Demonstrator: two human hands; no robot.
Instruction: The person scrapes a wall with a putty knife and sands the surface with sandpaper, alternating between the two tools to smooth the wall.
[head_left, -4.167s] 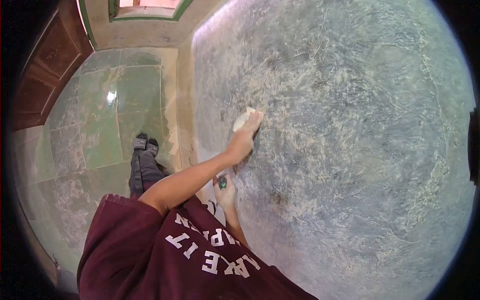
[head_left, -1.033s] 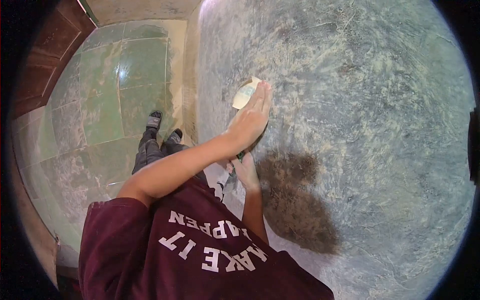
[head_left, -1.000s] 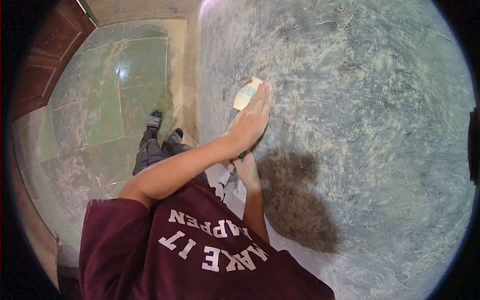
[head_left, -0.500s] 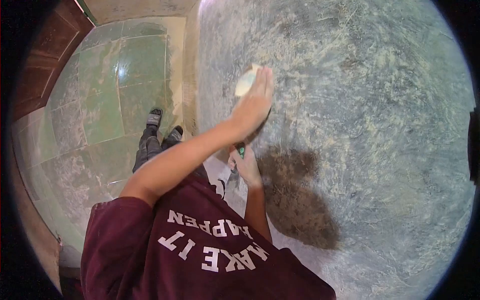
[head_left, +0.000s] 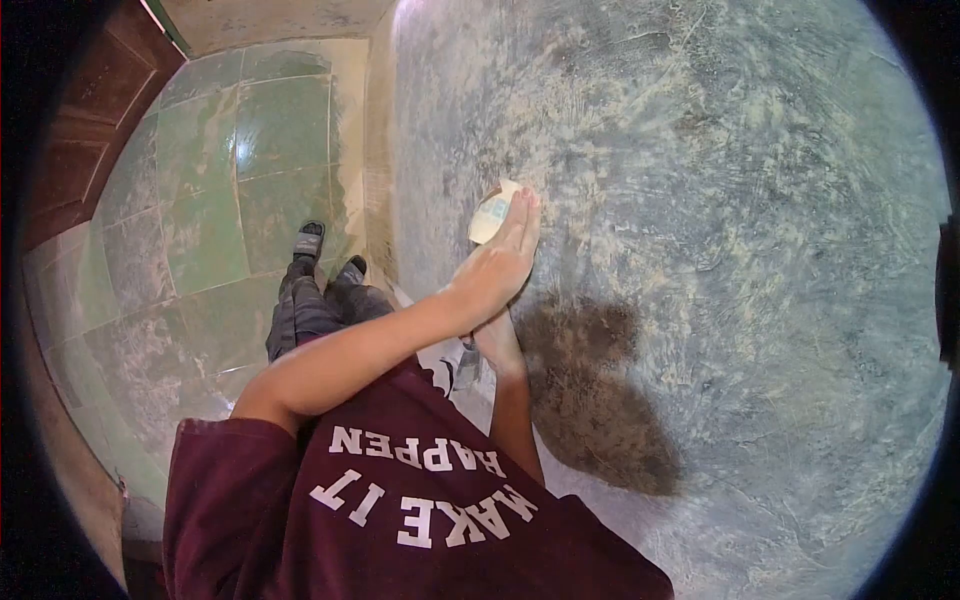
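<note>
My left hand (head_left: 500, 262) lies with fingers stretched and close together against the grey wall (head_left: 720, 300), pressing a piece of sandpaper (head_left: 488, 220) to it. The sandpaper's pale back carries faint bluish print, and one side sticks out past my fingers. Below my left wrist, my right hand (head_left: 500, 342) is closed on a putty knife (head_left: 467, 366) held close to my body. The left forearm and wrist cover the knife's handle and most of the right fingers; part of its blade shows.
Green floor tiles (head_left: 285, 125) with dusty patches run along the left, beside my sandalled feet (head_left: 310, 240). A brown panelled door (head_left: 100, 120) stands at the upper left. My dark shadow (head_left: 600, 400) falls on the streaky wall.
My left hand has slid the sandpaper down the wall toward my body. Its wrist now covers the putty knife's green-marked handle, which showed before. My right hand has stayed about where it was.
</note>
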